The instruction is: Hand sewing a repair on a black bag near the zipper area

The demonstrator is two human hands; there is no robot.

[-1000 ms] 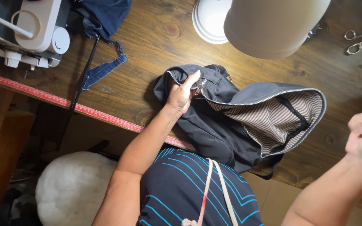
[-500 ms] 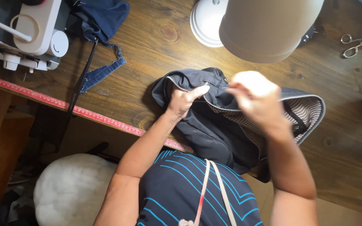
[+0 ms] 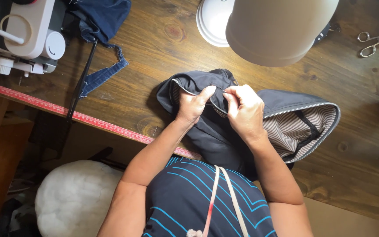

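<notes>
Both hands are found closed on the dark grey fabric bag with a metal zipper [image 3: 216, 131], which is laid on the brown wooden table [image 3: 154, 57] just below the large cream lampshade [image 3: 281, 30]. The left hand [image 3: 192, 105] is pinched narrowly on the zipper edge at the bag's upper left, thumb raised against the teeth. The right hand [image 3: 244, 109] is curled tightly on the same edge, touching the left at the fingertips; whether the slider itself is held cannot be told.

A change is noted against the picture one second earlier: the right hand was then off to the far right of the bag and clear of it, and half a second ago it was passing over the bag. It is now brought down beside the left, so that the zipper edge is gripped from both sides. This is judged to mean that work on the zipper has begun in earnest.

As to containers, the bag is recorded as open at its right end, where a grey-and-white striped lining [image 3: 294, 129] and a dark strap are exposed. No contents are seen inside.

Silver scissors [image 3: 376, 41] are noted well right of the bag, a red measuring tape [image 3: 88, 117] along the table edge to its left.
</notes>
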